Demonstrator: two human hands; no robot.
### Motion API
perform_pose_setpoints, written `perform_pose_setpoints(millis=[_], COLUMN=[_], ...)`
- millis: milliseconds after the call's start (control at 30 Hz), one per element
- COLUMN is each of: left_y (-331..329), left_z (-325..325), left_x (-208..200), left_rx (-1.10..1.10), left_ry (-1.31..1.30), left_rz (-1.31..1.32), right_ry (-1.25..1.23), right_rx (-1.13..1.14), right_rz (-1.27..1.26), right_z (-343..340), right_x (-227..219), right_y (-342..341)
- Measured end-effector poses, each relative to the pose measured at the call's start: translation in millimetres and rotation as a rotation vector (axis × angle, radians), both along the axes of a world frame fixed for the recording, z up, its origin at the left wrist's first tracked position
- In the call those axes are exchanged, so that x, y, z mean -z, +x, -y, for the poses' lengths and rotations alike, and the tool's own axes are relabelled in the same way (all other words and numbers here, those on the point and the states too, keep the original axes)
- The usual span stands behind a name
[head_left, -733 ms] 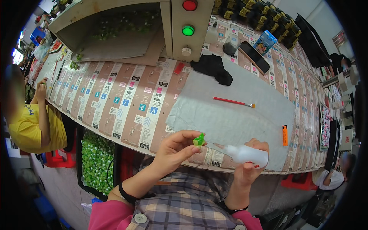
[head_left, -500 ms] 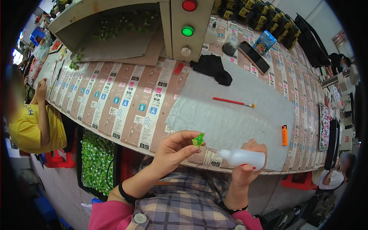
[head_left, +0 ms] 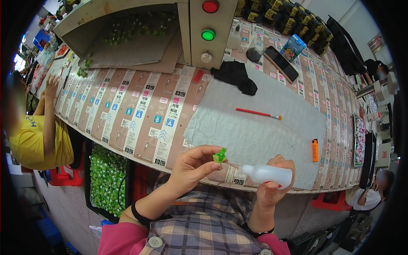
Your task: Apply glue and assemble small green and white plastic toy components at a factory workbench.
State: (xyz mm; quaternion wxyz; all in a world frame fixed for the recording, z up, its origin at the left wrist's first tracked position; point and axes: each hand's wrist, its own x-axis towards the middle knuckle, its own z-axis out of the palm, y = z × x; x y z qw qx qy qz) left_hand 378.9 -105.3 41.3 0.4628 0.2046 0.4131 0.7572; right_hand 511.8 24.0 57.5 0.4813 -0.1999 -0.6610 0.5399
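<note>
Between the thumb and fingers of my left hand [head_left: 191,168] I pinch a small green plastic piece [head_left: 220,155], bright green on top with a paler part below. My right hand [head_left: 278,187] is wrapped round a white squeeze bottle [head_left: 270,174] tipped onto its side. The bottle's thin nozzle points left at the lower part of the green piece; whether it touches is too small to tell. Both hands are just above the table's near edge. Beyond them a red-handled brush [head_left: 258,113] lies on a grey sheet [head_left: 225,123].
An orange box-cutter-like item [head_left: 315,150] and a black cloth [head_left: 234,76] lie on the sheet. Behind are a phone [head_left: 281,63], a cup [head_left: 256,49] and a machine [head_left: 187,38] with lit buttons. Left below stands a crate [head_left: 87,182] of green pieces. A person in yellow [head_left: 40,142] sits left.
The bottle in my right hand has shifted very slightly left, while the green piece stays put. At the left, the person in yellow has raised a hand.
</note>
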Motion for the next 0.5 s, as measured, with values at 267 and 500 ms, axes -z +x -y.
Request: perform_pose_setpoints(millis=[267, 500], left_y=[1.1, -0.4], left_z=[1.4, -0.9], left_x=[-0.2, 0.1], left_rx=[-0.004, -0.002], left_ry=[-0.009, -0.007], left_rz=[0.002, 0.001], right_ry=[-0.050, -0.010], right_rx=[0.015, 0.002], right_rz=[-0.024, -0.025], right_z=[3.5, 0.3], right_x=[-1.9, -1.8], right_y=[1.6, 0.5])
